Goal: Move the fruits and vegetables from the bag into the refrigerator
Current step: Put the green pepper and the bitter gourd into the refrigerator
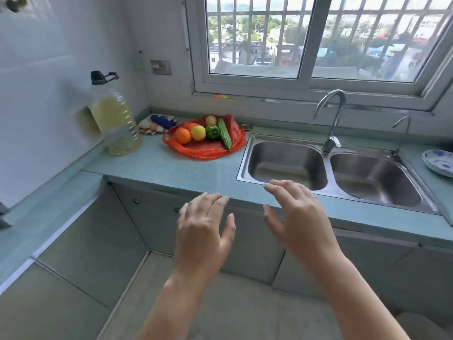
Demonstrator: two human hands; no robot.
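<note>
- Left hand (pixel 203 224): raised in front of the desk's front edge, palm down, back of the hand toward me. Its fingers (pixel 217 201) are straight to loosely bent and lie side by side, the thumb set apart. It holds nothing.
- Right hand (pixel 294 214): just beside the left and a little farther forward, over the desk's front edge near the left basin of the sink. The fingers are spread and lightly bent, with nothing in them.
- Red plastic bag (pixel 203 152): lying open and flat on the desk (pixel 159 168), just left of the sink and well apart from both hands. One handle loop shows at its left edge.
- Contents of the bag, left to right:
  - an orange (pixel 182 135), with a second orange-coloured fruit partly hidden behind it
  - a yellow fruit (pixel 198 133) touching the orange
  - a green pepper (pixel 212 132)
  - a ridged green gourd (pixel 225 134) lying lengthwise, its tip pointing to the bag's front right edge
  - a pale yellowish fruit (pixel 211 120) at the back
- Double steel sink (pixel 282 153): set into the desk, with a curved tap (pixel 331 119) behind the divider and a thinner spout at its right.
- Large clear bottle (pixel 117 123): holds yellow liquid, has a dark cap, and stands in the corner to the left of the bag.
- Patterned cloth (pixel 158 122): bunched against the wall behind the bag.
- Blue-and-white dish (pixel 438 163): on the desk to the right of the sink.
- Barred window (pixel 306 38): above the sink.
</note>
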